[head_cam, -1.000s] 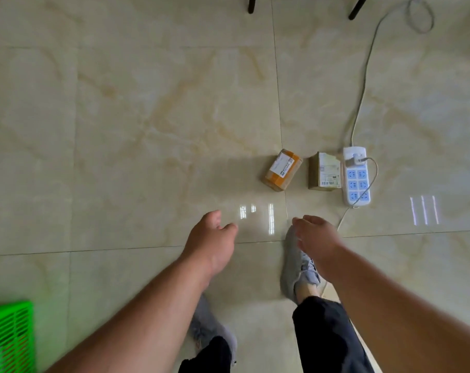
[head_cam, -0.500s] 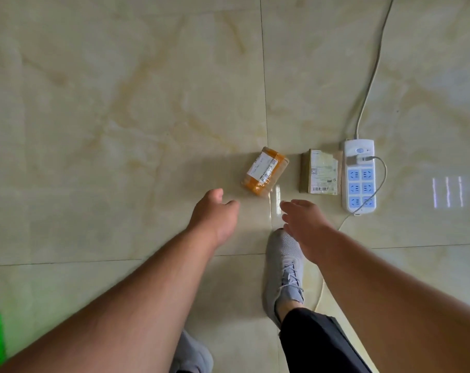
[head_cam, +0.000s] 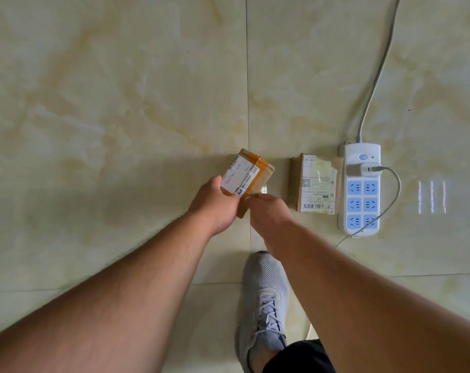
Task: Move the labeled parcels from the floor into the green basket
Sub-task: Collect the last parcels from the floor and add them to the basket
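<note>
A small cardboard parcel with orange tape and a white label (head_cam: pixel 251 170) is at the centre of the floor, tilted. My left hand (head_cam: pixel 215 208) grips its near left end, thumb on the label. My right hand (head_cam: pixel 271 214) is just to the right, its fingertips at the parcel's near corner; I cannot tell whether they touch it. A second brown parcel with a white barcode label (head_cam: pixel 315 184) lies flat to the right, apart from both hands. The green basket is out of view.
A white power strip (head_cam: pixel 360 195) with a plugged-in adapter lies against the second parcel's right side; its grey cable (head_cam: pixel 373 84) runs up to the far right. My grey shoe (head_cam: pixel 266 300) stands below the hands on the glossy tiled floor.
Both hands have moved forward to the orange-taped parcel, and the left hand has closed on it. The view has come nearer the floor, and the green basket has left the frame.
</note>
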`<control>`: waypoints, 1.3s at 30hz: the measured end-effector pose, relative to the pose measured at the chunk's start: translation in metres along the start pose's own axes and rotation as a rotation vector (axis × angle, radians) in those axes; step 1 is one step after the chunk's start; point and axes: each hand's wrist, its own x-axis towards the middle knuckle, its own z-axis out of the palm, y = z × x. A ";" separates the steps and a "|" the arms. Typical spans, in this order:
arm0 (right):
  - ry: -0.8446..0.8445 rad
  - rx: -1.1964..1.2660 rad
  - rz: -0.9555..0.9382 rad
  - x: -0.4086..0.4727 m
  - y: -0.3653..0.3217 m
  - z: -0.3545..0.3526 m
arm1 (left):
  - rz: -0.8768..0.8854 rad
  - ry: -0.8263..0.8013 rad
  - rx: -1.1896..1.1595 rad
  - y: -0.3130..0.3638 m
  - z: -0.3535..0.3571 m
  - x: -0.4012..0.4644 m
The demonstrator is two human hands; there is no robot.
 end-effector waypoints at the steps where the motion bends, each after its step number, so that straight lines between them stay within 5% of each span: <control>1: 0.001 0.014 -0.003 -0.002 0.001 0.002 | -0.001 -0.012 -0.021 -0.003 0.003 0.000; 8: 0.024 -0.120 -0.042 -0.049 0.005 0.026 | -0.044 0.003 -0.234 -0.049 -0.017 -0.046; 16: -0.138 -0.408 -0.193 -0.155 -0.026 0.108 | -0.055 0.069 -0.469 -0.122 -0.101 -0.134; 39: -0.516 -1.233 -0.559 -0.460 0.067 0.485 | -0.256 0.579 -1.146 -0.469 -0.292 -0.409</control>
